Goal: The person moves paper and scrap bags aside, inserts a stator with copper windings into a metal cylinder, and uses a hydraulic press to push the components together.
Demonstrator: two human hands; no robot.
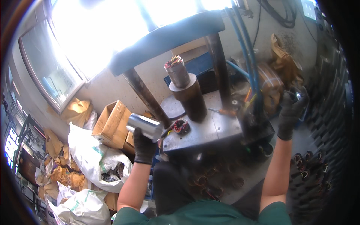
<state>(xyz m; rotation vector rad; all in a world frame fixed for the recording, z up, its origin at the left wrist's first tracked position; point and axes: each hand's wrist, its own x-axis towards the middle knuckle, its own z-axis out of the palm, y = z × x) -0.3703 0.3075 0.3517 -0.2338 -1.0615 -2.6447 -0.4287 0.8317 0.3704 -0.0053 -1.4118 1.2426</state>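
Observation:
My left hand (144,146), in a dark glove, is closed around a shiny metal sleeve (145,126), tilted beside the left corner of a press bed (202,135). At the far right, my gloved right hand (292,110) is raised with its fingers curled; a small bright spot shows at them, too blurred to name. On the press, a dark cylindrical block (193,103) stands upright. It carries a metal cylinder (179,77) with red and yellow wires at its top. A wound stator core (181,127) with coloured wires lies on the bed near my left hand.
The press has a blue crossbeam (168,39) and two steel posts. Blue hoses (249,56) hang at its right. A cardboard box (112,125) and white sacks (88,157) stand left. Several wired cores (309,163) lie on the floor at right, others below the press. A screwdriver-like tool (225,111) lies on the bed.

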